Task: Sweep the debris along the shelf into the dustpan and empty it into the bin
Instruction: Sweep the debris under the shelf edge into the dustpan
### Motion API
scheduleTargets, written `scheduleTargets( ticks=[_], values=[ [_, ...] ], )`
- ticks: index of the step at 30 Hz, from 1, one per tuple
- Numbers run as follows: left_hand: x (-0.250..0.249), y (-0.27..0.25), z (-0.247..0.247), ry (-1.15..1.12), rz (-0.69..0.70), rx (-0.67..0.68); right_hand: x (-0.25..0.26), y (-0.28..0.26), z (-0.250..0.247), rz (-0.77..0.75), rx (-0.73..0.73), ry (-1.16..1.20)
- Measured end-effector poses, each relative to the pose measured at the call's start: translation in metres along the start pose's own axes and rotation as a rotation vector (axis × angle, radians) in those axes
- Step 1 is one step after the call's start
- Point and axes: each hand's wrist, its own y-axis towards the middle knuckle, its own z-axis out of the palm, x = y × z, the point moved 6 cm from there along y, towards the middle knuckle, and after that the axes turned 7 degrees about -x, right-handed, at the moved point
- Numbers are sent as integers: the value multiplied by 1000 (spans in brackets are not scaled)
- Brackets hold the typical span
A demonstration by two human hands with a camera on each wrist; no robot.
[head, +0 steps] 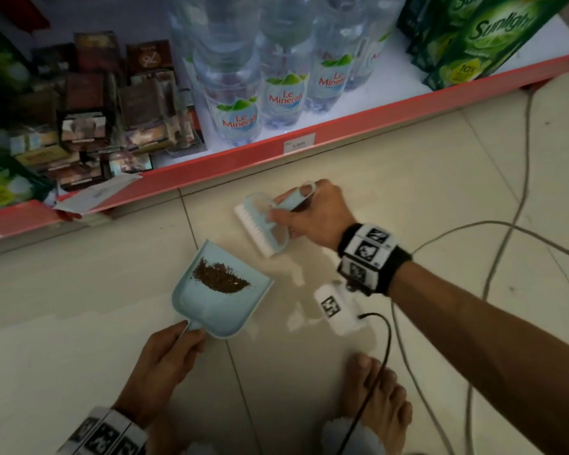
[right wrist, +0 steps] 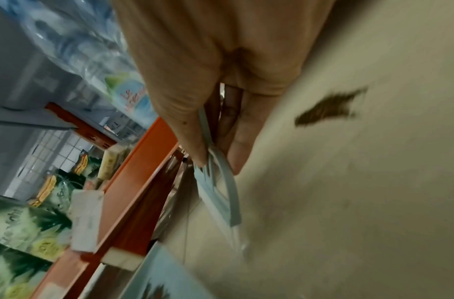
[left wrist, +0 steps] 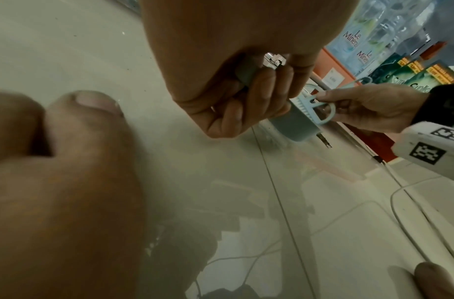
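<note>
A light blue dustpan (head: 222, 310) lies on the floor tiles below the shelf, with a heap of brown debris (head: 219, 278) inside it. My left hand (head: 191, 336) grips its handle (left wrist: 247, 72) from the near side. A light blue brush (head: 263, 221) with white bristles is just beyond the pan's far right corner, and my right hand (head: 289, 211) holds its looped handle (right wrist: 220, 182). The right wrist view shows a separate brown patch (right wrist: 328, 109) on the floor beside that hand. No bin is in view.
The red shelf edge (head: 276, 142) runs behind the brush, with water bottles (head: 237, 110), dark cigarette packs (head: 89, 126) and green detergent packs (head: 480, 37) above it. Cables (head: 506, 231) cross the floor on the right. My bare foot (head: 375, 399) is near the bottom.
</note>
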Motion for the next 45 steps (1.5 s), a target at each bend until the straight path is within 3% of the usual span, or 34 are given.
scheduleTargets(
  ticks=[4, 9, 11, 13, 16, 18, 21, 23, 27, 31, 34, 37, 40, 45],
  values=[
    [3, -4, -5, 0, 25, 34, -2, -2, 21, -54, 24, -249],
    [7, 5, -6, -28, 21, 56, -13, 10, -53, -72, -212, -564],
    [7, 8, -5, -41, 25, 71, -16, 10, -82, -47, -278, -516],
    [7, 10, -4, -44, 40, 86, -15, 6, -89, -21, -273, -326],
    [9, 10, -6, -50, 62, 95, -5, -4, -55, 19, -177, -58],
    [11, 8, -8, -40, 81, 91, -1, -12, -17, 30, -70, 1],
    [15, 6, -13, -32, 104, 79, -1, -21, 27, 20, 79, -74],
    [19, 6, -15, -39, 102, 80, -2, -19, 27, -57, 81, -223],
    [19, 7, -15, -17, 129, 77, -2, -2, -31, -235, -98, -528],
    [12, 9, -4, 5, 154, 94, -18, 8, -99, -134, -225, -379],
    [3, 12, 6, 14, 171, 129, -28, -2, -105, -55, -115, -210],
    [-3, 17, 14, 45, 177, 148, -32, -21, -78, -61, 70, -160],
    [-8, 21, 20, 56, 169, 165, -30, -22, -59, -164, 153, -334],
    [-17, 22, 28, 68, 216, 192, -26, 9, -89, -174, -81, -525]
  ],
)
